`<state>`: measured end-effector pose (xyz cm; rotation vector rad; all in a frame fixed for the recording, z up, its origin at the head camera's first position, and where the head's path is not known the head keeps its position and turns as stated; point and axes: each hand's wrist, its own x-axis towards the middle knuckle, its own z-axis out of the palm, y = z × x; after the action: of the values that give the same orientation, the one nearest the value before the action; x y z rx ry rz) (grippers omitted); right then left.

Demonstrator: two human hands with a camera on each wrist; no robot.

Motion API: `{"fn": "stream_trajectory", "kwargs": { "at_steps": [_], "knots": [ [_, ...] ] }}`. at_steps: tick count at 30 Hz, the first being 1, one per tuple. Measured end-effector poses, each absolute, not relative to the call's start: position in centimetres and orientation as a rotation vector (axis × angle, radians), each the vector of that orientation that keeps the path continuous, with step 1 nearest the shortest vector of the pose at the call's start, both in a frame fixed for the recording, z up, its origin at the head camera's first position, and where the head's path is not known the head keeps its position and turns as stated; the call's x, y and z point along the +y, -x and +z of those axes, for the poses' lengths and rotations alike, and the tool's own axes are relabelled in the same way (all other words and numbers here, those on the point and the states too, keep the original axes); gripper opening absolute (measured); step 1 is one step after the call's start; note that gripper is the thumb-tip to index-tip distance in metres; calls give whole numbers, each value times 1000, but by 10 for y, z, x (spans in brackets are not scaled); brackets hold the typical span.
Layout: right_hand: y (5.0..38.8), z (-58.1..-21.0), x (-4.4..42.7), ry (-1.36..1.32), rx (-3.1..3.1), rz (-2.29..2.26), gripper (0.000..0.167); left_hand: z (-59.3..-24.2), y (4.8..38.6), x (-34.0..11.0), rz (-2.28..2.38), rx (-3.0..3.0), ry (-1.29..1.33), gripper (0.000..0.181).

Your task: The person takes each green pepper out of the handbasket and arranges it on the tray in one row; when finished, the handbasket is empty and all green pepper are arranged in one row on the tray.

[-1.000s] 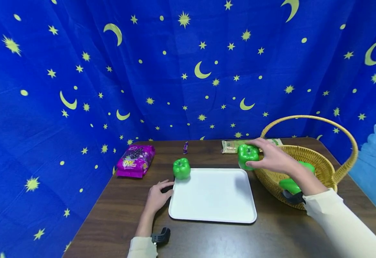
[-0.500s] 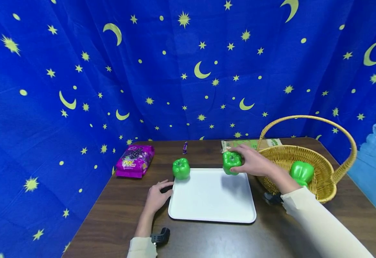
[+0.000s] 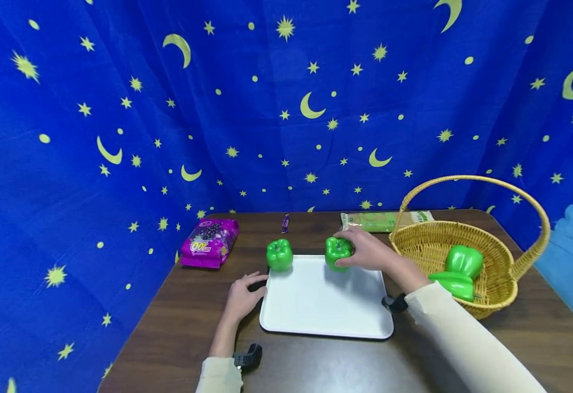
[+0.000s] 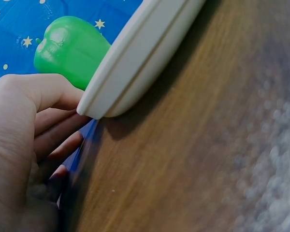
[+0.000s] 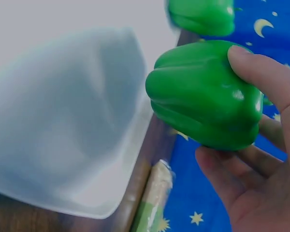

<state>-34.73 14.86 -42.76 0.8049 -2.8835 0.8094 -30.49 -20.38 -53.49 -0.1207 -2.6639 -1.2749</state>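
My right hand (image 3: 365, 250) grips a green bell pepper (image 3: 337, 254) over the back of the white tray (image 3: 325, 305). The right wrist view shows the thumb and fingers on opposite sides of this pepper (image 5: 208, 94), held above the tray surface. Another green bell pepper (image 3: 279, 255) stands on the tray's back left corner. At the tray's left edge rests my left hand (image 3: 242, 297), its fingers loosely bent. In the left wrist view, a digit of the left hand (image 4: 43, 96) touches the tray rim (image 4: 121, 67), with the other fingers spread below it.
A wicker basket (image 3: 504, 297) with a tall handle stands on the right, holding green peppers (image 3: 465, 261). A purple packet (image 3: 211, 242) lies at the back left. A small purple wrapped piece (image 3: 285, 223) and a green-and-clear packet (image 3: 377, 221) lie along the back of the table (image 3: 168, 338).
My right hand has carried the bell pepper leftward from beside the basket to over the tray's back, and lower. The left hand has stayed at the tray's left edge.
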Motion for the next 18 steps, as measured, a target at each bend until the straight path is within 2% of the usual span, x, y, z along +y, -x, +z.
{"fn": "stream_trajectory", "kwargs": {
  "at_steps": [18],
  "knots": [
    [354,-438,109,-726,-2915,751,73,-534,307,-201,-1257,-2669,123,29]
  ]
}}
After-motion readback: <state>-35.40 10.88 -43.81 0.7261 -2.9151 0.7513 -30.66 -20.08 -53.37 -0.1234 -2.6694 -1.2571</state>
